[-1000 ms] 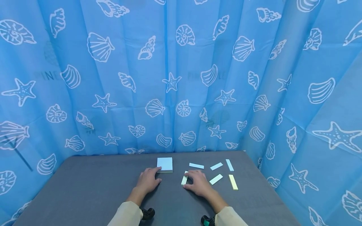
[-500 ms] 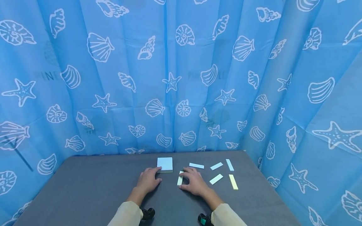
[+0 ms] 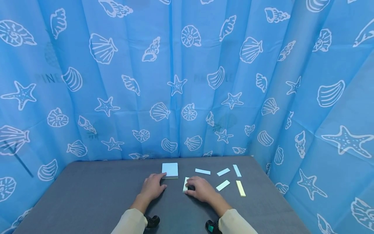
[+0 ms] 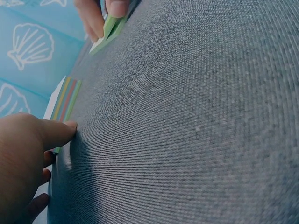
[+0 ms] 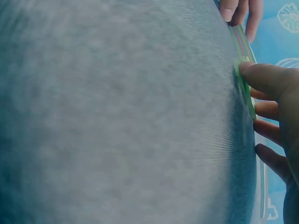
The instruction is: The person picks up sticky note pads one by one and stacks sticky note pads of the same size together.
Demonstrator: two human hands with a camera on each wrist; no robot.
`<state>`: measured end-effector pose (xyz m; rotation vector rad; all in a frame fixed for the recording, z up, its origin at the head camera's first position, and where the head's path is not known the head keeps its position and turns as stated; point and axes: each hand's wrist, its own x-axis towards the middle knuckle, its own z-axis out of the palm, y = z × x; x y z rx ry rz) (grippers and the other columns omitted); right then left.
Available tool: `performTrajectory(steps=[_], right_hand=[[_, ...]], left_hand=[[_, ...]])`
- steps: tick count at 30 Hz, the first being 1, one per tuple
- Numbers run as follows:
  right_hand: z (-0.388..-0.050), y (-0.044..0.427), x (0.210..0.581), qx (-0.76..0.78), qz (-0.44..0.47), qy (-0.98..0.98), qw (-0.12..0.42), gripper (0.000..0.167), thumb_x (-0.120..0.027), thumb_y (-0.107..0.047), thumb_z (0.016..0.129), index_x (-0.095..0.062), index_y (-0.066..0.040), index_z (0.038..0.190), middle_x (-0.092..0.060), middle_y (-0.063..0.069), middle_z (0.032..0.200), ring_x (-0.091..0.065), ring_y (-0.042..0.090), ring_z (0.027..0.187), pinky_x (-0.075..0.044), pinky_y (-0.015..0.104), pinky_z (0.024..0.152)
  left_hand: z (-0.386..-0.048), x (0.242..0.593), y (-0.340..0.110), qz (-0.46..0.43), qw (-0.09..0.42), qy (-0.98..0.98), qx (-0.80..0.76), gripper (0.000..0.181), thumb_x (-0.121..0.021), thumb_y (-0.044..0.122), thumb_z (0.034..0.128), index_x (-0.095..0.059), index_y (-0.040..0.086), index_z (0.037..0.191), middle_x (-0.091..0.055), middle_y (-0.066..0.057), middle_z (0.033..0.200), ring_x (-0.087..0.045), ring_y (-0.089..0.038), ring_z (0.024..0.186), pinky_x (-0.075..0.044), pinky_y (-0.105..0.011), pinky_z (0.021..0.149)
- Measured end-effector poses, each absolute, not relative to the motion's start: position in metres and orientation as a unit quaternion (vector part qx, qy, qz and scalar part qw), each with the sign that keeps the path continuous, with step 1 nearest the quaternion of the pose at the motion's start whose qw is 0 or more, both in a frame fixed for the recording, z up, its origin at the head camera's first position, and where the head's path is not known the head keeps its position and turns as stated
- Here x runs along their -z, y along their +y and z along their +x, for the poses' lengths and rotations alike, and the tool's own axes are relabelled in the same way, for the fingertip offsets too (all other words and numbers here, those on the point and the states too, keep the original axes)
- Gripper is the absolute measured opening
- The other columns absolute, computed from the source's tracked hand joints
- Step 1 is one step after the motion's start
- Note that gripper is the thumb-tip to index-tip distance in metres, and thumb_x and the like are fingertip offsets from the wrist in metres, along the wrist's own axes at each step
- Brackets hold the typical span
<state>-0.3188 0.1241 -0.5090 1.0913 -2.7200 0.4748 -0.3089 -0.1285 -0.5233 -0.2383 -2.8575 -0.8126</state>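
On the dark grey table (image 3: 96,195), a square stack (image 3: 170,170) has a white top and, in the left wrist view, yellow, red and green layers (image 4: 67,100). My left hand (image 3: 153,187) lies at its near left corner, the index fingertip touching it and the thumb apart. To the right, my right hand (image 3: 203,189) pinches a small pale green strip block (image 3: 185,185) between thumb and fingers. Its green layers (image 4: 111,28) stand partly spread apart in the left wrist view; the fingers hide part of it. In the right wrist view the thumb presses on the green block (image 5: 244,86).
Right of and beyond my right hand lie a pale strip (image 3: 203,171), another slanted one (image 3: 223,172), one near the right edge (image 3: 237,170), a pale green one (image 3: 223,185) and a yellow one (image 3: 241,188). A blue shell-print curtain (image 3: 178,123) hangs behind.
My right hand has moved left with the green block, which now stands straighter beside the stack. Its fingers have since drawn in closer over the block. My left hand has stayed in place.
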Motion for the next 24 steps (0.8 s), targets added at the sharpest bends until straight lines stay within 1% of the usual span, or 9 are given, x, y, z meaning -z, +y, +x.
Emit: performTrajectory(steps=[7,11,16,19,24], right_hand=[[-0.3232,0.1268,0.5125,-0.193,0.36,-0.91,0.078,0.022,-0.072,-0.03,0.088,-0.072,-0.014,0.103,-0.066,0.006,0.116,-0.06,0.023,0.11,-0.047,0.041,0.094],[-0.324,0.1271,0.5131,-0.203,0.355,-0.909,0.073,0.023,-0.073,-0.03,0.087,-0.072,-0.013,0.103,-0.065,0.005,0.116,-0.059,0.024,0.11,-0.047,0.042,0.094],[-0.3243,0.1289,0.5135,-0.228,0.325,-0.916,0.064,0.029,-0.074,-0.033,0.086,-0.071,-0.013,0.106,-0.063,0.008,0.121,-0.054,0.029,0.116,-0.042,0.049,0.097],[-0.324,0.1304,0.5116,-0.25,0.318,-0.912,0.067,0.032,-0.073,-0.035,0.086,-0.071,-0.012,0.107,-0.064,0.01,0.12,-0.053,0.032,0.117,-0.04,0.054,0.097],[-0.3225,0.1293,0.5118,-0.265,0.316,-0.908,0.071,0.034,-0.073,-0.037,0.086,-0.071,-0.01,0.107,-0.064,0.01,0.119,-0.053,0.032,0.115,-0.04,0.056,0.096]], left_hand=[[-0.3096,0.5249,-0.1277,-0.078,0.084,-0.957,0.266,0.052,-0.075,0.023,0.0862,-0.059,0.016,0.135,-0.059,-0.012,0.129,-0.05,-0.036,0.122,-0.039,-0.057,0.098],[-0.3101,0.5258,-0.1281,-0.075,0.081,-0.956,0.272,0.052,-0.074,0.023,0.0864,-0.058,0.016,0.135,-0.059,-0.012,0.129,-0.05,-0.036,0.122,-0.038,-0.057,0.099],[-0.3102,0.5264,-0.1288,-0.077,0.083,-0.954,0.277,0.052,-0.075,0.023,0.0863,-0.058,0.017,0.135,-0.059,-0.012,0.129,-0.05,-0.036,0.122,-0.038,-0.057,0.098],[-0.3101,0.5266,-0.1294,-0.08,0.088,-0.953,0.277,0.052,-0.075,0.023,0.086,-0.058,0.017,0.135,-0.059,-0.012,0.129,-0.05,-0.036,0.122,-0.039,-0.057,0.098],[-0.311,0.5266,-0.1309,-0.086,0.091,-0.953,0.277,0.053,-0.075,0.022,0.0854,-0.058,0.016,0.135,-0.06,-0.011,0.129,-0.049,-0.036,0.123,-0.038,-0.056,0.098]])
